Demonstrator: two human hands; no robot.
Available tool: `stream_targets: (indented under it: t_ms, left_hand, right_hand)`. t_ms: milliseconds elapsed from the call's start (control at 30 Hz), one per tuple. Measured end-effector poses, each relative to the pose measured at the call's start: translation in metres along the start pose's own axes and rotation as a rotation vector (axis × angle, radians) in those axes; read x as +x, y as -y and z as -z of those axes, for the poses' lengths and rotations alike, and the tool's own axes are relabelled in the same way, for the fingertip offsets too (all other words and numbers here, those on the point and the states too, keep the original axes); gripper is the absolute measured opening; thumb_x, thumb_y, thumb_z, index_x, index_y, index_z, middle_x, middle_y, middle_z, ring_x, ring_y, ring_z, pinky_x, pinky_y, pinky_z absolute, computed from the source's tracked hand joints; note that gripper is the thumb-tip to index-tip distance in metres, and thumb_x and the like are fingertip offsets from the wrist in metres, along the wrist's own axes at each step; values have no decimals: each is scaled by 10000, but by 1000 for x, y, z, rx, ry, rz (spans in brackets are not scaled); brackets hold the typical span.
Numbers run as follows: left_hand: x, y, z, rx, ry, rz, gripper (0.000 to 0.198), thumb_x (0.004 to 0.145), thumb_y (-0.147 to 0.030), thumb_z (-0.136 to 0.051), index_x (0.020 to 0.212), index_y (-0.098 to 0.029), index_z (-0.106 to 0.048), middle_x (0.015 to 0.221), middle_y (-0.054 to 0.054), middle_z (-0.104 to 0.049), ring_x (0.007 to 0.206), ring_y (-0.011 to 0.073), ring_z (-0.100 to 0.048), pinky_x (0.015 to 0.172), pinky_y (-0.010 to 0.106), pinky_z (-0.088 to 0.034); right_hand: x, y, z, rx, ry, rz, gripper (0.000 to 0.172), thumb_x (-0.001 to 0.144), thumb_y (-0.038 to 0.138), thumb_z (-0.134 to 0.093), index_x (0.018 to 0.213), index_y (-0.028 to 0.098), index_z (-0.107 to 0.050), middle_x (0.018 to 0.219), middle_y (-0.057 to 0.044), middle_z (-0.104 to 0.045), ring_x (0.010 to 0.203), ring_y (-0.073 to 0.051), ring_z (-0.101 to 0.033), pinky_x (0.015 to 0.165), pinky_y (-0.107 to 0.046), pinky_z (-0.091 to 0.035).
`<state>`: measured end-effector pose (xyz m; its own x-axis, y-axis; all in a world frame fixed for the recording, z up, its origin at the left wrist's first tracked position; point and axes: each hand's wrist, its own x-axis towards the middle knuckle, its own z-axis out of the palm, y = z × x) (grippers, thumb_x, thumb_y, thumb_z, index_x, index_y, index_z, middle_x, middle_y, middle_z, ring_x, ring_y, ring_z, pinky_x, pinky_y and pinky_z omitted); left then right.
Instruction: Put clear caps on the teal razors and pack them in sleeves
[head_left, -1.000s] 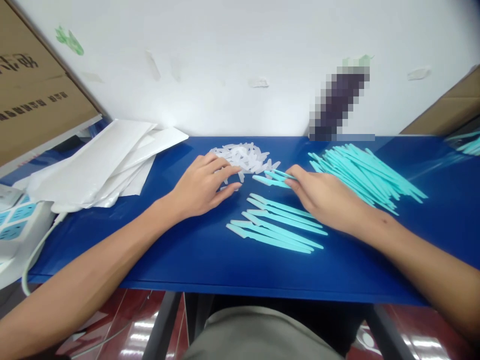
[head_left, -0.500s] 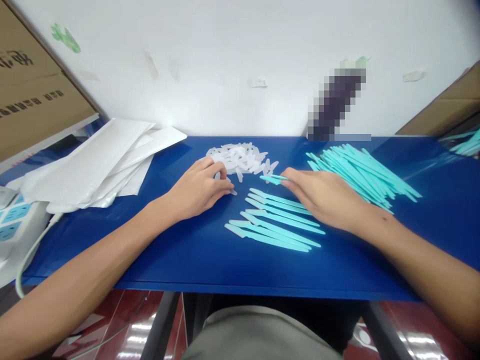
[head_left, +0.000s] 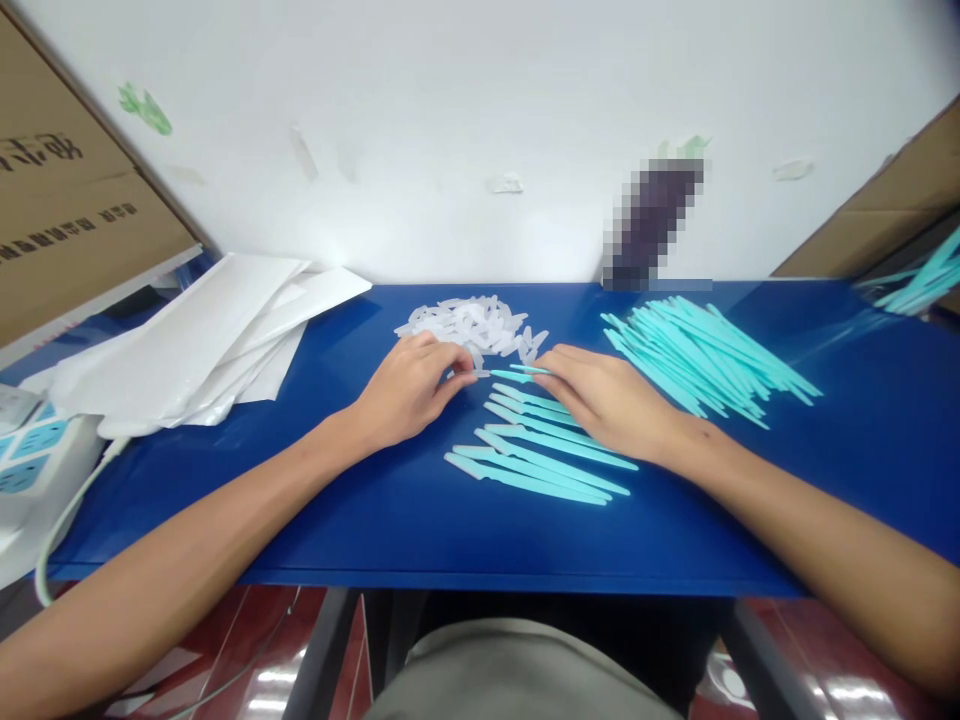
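Note:
On the blue table (head_left: pixel 375 520), my left hand (head_left: pixel 409 385) is closed in a pinch on a small clear plastic cap (head_left: pixel 474 373), just in front of the pile of clear caps (head_left: pixel 469 322). My right hand (head_left: pixel 604 397) pinches a teal plastic stick (head_left: pixel 517 374) whose tip points left and meets the cap. Both hands are nearly touching at the fingertips. Below them several teal sticks with caps (head_left: pixel 536 455) lie side by side in a row.
A big heap of teal sticks (head_left: pixel 701 355) lies at the right. White plastic bags (head_left: pixel 202 335) are stacked at the left, with cardboard boxes (head_left: pixel 67 200) behind and a white power strip (head_left: pixel 22 460) at the left edge. Another box (head_left: pixel 892 210) stands at far right.
My left hand left the cap pile with a cap pinched in its fingers. My right hand brought a teal stick leftward until its tip met the cap.

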<state>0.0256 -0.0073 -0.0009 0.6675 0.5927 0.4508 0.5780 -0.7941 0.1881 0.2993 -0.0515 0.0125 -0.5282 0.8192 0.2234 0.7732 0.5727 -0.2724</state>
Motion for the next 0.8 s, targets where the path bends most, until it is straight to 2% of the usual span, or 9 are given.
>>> stream_targets:
  t_ms: [233, 500, 600, 700, 800]
  left_hand:
    - [1, -13, -2, -46, -148, -29, 164, 1037, -317, -574, 963, -197, -658, 872, 27, -733, 804, 186, -589, 837, 352, -457]
    - [5, -26, -9, -273, -290, -71, 154, 1003, -325, -655, 931, -206, -721, 800, 5, -742, 758, 153, -621, 767, 304, -494]
    - [6, -21, -6, -220, -187, -70, 225, 1026, -360, -609, 1164, -205, -697, 1022, 52, -769, 932, 194, -655, 889, 357, -504]
    - [4, -11, -4, -5, -40, -72, 386, 1062, -295, -476, 1418, -182, -572, 1378, 153, -644, 1229, 300, -563, 1043, 507, -435]
    - [1, -3, -6, 210, 71, -51, 386, 1046, -254, -445, 1377, -187, -633, 1529, 204, -494, 1350, 408, -448, 1030, 611, -398]
  right_hand:
    - [-1, 2, 1, 2, -37, 17, 364, 1098, 369, -333, 1105, 194, -651, 971, -71, -639, 856, -211, -608, 718, -330, -418]
    - [0, 15, -4, 124, -101, 96, 327, 1086, 320, -391, 1125, 173, -680, 925, -66, -633, 806, -183, -579, 699, -305, -426]
    - [0, 12, -2, 78, -94, 73, 332, 1083, 317, -387, 1131, 179, -684, 968, -84, -651, 841, -199, -608, 716, -314, -442]
    - [-1, 4, 0, -77, -72, -13, 336, 1070, 281, -382, 1134, 163, -690, 999, -106, -674, 861, -230, -635, 718, -341, -452]
    - [-3, -2, 0, -187, 0, -67, 346, 1062, 257, -380, 1144, 151, -698, 1012, -113, -699, 883, -251, -659, 706, -353, -455]
